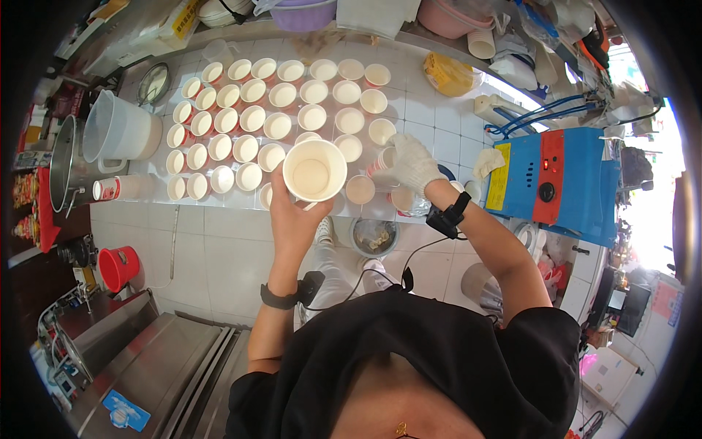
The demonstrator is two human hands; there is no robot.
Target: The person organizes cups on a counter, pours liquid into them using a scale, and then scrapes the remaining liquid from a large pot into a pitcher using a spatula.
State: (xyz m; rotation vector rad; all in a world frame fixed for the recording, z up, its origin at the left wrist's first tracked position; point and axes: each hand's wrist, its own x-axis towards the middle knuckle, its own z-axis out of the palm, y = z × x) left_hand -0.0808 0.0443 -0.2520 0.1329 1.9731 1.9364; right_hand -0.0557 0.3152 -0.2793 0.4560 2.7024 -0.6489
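Note:
My bare left hand (294, 219) grips a large white paper cup (316, 170), held up over the front of the table with its mouth toward me. I cannot tell whether anything fills its pale inside. My right hand (417, 165), in a white knitted glove, has its fingers closed on a tilted red-and-white paper cup (382, 161) near the table's front edge. To the left and beyond stand rows of similar paper cups (252, 118), mouths up. One paler cup (360, 189) stands just left of and nearer than the gloved hand.
A blue machine (596, 183) with a red panel is at right. At left are a clear pitcher (121, 135), a metal pot (67, 164) and cups lying nested (110, 189). A yellow bag (447, 74) lies behind. A bin (374, 236) and red bucket (118, 268) stand below.

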